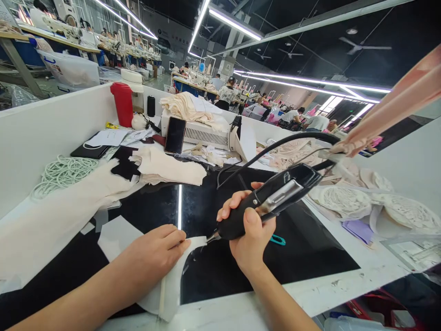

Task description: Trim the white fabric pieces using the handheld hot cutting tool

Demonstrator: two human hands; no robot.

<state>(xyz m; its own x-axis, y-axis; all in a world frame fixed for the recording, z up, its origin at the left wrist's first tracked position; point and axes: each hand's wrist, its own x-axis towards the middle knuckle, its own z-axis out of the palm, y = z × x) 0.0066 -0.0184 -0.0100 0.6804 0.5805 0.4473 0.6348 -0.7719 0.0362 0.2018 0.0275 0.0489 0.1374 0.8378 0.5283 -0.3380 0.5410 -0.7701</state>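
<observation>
Two bare hands share what looks like work partway through: the right hand (253,239) grips a black corded handheld tool (237,220), tip at the thin white piece (172,280) the left hand's (160,253) bunched fingers hold, while stacked cream fabric pieces (172,170) lie apart, untouched.

Pretty big workshop, dark ceiling (303,27) lit by long tube lights (235,24), ceiling fans (365,47) hung up there, sewing tables (196,86) lined up in rows.
</observation>
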